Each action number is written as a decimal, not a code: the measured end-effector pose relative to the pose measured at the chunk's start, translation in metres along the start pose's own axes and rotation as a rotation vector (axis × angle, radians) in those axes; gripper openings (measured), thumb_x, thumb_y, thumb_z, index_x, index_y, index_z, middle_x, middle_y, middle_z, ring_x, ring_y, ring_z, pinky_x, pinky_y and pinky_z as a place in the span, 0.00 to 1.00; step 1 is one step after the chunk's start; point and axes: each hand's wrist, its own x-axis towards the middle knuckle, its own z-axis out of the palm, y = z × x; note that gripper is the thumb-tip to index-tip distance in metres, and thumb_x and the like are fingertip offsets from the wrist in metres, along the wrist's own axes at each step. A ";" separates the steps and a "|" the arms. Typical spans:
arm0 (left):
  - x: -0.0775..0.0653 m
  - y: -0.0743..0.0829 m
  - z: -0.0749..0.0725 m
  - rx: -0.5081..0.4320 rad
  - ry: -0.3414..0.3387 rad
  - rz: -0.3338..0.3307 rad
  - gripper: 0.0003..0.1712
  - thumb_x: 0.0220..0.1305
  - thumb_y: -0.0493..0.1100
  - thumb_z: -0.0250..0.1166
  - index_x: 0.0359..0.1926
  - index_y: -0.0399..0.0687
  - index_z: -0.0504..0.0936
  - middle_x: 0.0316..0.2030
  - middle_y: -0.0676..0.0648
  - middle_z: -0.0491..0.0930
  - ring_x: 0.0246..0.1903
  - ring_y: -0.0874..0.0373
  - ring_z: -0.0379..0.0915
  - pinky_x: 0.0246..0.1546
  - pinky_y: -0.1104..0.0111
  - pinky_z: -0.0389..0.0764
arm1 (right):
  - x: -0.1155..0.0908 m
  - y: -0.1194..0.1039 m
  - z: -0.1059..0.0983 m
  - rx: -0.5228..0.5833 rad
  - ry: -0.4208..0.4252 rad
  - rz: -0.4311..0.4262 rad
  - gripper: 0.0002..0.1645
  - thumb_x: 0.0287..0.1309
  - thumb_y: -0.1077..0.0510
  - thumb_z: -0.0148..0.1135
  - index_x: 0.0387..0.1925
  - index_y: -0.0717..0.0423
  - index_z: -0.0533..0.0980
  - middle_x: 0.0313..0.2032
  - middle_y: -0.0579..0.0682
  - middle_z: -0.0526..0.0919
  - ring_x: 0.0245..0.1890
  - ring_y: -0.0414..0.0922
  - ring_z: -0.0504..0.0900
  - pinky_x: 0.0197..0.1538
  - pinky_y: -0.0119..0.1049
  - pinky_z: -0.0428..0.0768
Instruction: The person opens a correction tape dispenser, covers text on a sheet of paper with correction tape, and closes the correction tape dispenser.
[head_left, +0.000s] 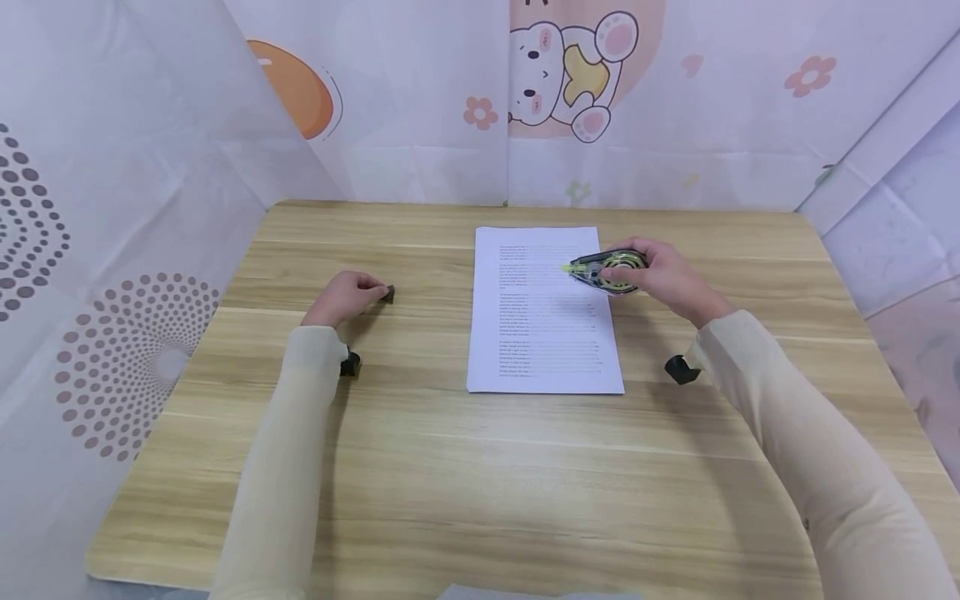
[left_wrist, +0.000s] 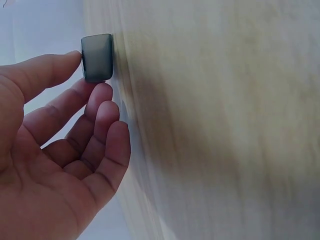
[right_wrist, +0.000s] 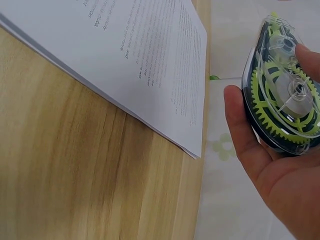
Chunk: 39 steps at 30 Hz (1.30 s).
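Note:
My left hand [head_left: 346,297] is over the left part of the table and pinches a small dark rectangular cap-like piece [left_wrist: 97,58] between thumb and fingertips. In the left wrist view the other fingers curl loosely below it. On the right, my right hand [head_left: 669,273] holds a correction tape dispenser [right_wrist: 282,92] with a clear case and green gear wheels, thumb on one face and fingers on the other. Its bright yellow-green tip points left and overlaps the upper right of the printed paper stack [head_left: 542,337] in the head view.
The wooden table [head_left: 420,483] runs back to a white curtain [head_left: 420,100] with cartoon prints. Dark wrist-worn blocks show below both sleeves. A pale sheet-like edge [head_left: 525,593] appears at the bottom of the head view.

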 end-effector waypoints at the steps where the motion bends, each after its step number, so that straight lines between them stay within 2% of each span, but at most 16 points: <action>1: 0.000 0.000 0.000 -0.004 0.001 0.000 0.24 0.68 0.54 0.52 0.56 0.44 0.75 0.57 0.40 0.72 0.49 0.48 0.67 0.51 0.54 0.70 | 0.000 0.000 0.000 -0.002 -0.001 0.001 0.28 0.55 0.45 0.64 0.55 0.52 0.71 0.50 0.53 0.76 0.43 0.43 0.75 0.44 0.31 0.75; 7: -0.004 0.006 0.000 -0.029 0.018 -0.010 0.25 0.68 0.54 0.51 0.57 0.44 0.73 0.56 0.41 0.72 0.46 0.49 0.68 0.47 0.58 0.71 | 0.001 0.000 0.002 -0.001 -0.002 -0.002 0.28 0.55 0.46 0.64 0.55 0.52 0.70 0.50 0.53 0.76 0.43 0.43 0.74 0.43 0.29 0.75; 13: -0.009 0.012 -0.002 -0.060 0.060 0.010 0.24 0.68 0.53 0.52 0.58 0.44 0.73 0.53 0.41 0.73 0.44 0.50 0.70 0.43 0.63 0.73 | 0.001 -0.002 0.003 -0.013 -0.015 0.001 0.28 0.55 0.45 0.64 0.55 0.52 0.71 0.49 0.53 0.76 0.43 0.44 0.74 0.44 0.31 0.75; 18: -0.013 0.019 -0.003 -0.055 0.093 0.044 0.25 0.67 0.53 0.52 0.59 0.45 0.71 0.52 0.41 0.73 0.44 0.49 0.70 0.43 0.61 0.73 | 0.000 -0.003 0.002 -0.024 -0.017 0.006 0.29 0.55 0.44 0.64 0.55 0.51 0.70 0.50 0.53 0.76 0.44 0.45 0.74 0.45 0.31 0.73; 28: -0.012 0.034 0.002 -0.068 0.134 0.134 0.23 0.67 0.52 0.54 0.58 0.46 0.73 0.52 0.44 0.75 0.51 0.50 0.69 0.53 0.55 0.70 | 0.001 -0.002 0.003 -0.011 -0.012 -0.006 0.30 0.55 0.46 0.64 0.56 0.53 0.70 0.50 0.54 0.75 0.42 0.42 0.75 0.43 0.28 0.75; 39: -0.012 0.051 0.010 -0.068 0.147 0.215 0.25 0.64 0.53 0.57 0.57 0.44 0.75 0.50 0.43 0.75 0.49 0.50 0.69 0.51 0.57 0.71 | 0.001 -0.004 0.003 0.020 -0.004 -0.004 0.29 0.55 0.49 0.64 0.56 0.56 0.69 0.47 0.51 0.76 0.39 0.39 0.76 0.41 0.28 0.77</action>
